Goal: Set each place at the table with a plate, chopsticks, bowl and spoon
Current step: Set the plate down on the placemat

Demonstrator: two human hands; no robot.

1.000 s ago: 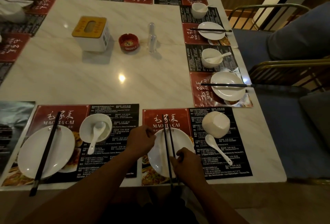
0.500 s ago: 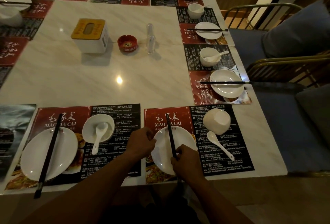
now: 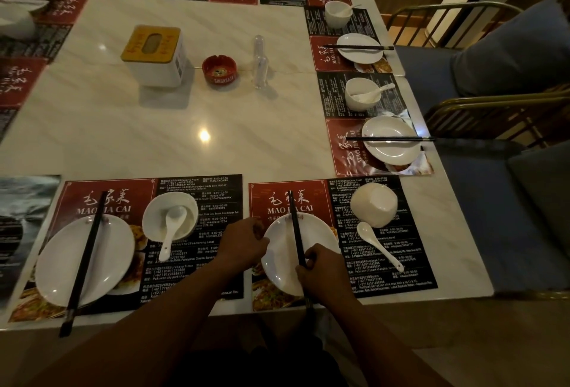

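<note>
Laying the chopsticks (image 3: pixel 294 226) across the plate (image 3: pixel 282 258) looks to be the step in hand, at the place by the near right corner of the tabletop (image 3: pixel 185 127). The risk I see is a roll. The pair lies lengthwise over the plate's curved rim with its near end past the near edge of the tabletop. Let go off-centre, the sticks could splay, slide toward the person's lap or swing off the rim. A nudge could also skew the plate on the glossy placemat (image 3: pixel 388 275).

Just right of the plate, the bowl (image 3: pixel 374 204) lies tipped with its base showing, and the spoon (image 3: pixel 379 244) lies loose on the mat just beside it. A careless sweep of the wrist could knock either toward the right edge. Both look to need setting right before this place is done.

The right hand (image 3: pixel 320 266) comes in from the near edge, fingers curled round the chopsticks low on their length, knuckles up over the plate's near right rim. The left hand (image 3: pixel 243 241) sits at the plate's left rim, fingers curled in and, as far as I can tell, pinching it steady.
</note>
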